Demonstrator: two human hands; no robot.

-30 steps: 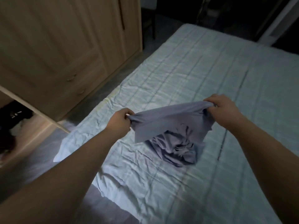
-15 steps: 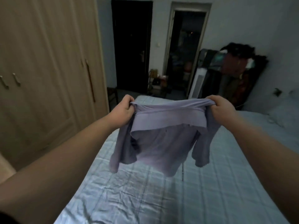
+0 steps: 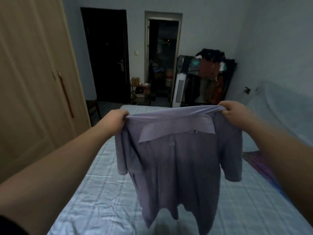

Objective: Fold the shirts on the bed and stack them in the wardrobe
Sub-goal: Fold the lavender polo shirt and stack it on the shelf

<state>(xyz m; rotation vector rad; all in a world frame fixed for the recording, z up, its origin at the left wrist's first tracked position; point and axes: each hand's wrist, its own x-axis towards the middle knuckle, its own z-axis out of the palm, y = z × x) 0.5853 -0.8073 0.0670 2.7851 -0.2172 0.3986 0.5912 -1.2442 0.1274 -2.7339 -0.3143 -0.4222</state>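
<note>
Lifted higher than half a second ago, the lilac short-sleeved polo shirt point(image 3: 176, 160) now hangs fully open in the air above the pale blue checked bed sheet point(image 3: 94, 192).

The left hand point(image 3: 115, 120) has its fingers curled tightly round one shoulder corner of the shirt, and the right hand point(image 3: 234, 114) pinches the other shoulder corner in the same way, so the top edge is stretched between them. The collar is folded down toward the person, both sleeves hang loose at the sides, and the hem does not touch the bed. The light wooden wardrobe point(image 3: 33, 78) with closed doors stands on the left side. A rack of dark clothes point(image 3: 210, 78) stands by the far wall, beside the open doorway point(image 3: 162, 60).
</note>
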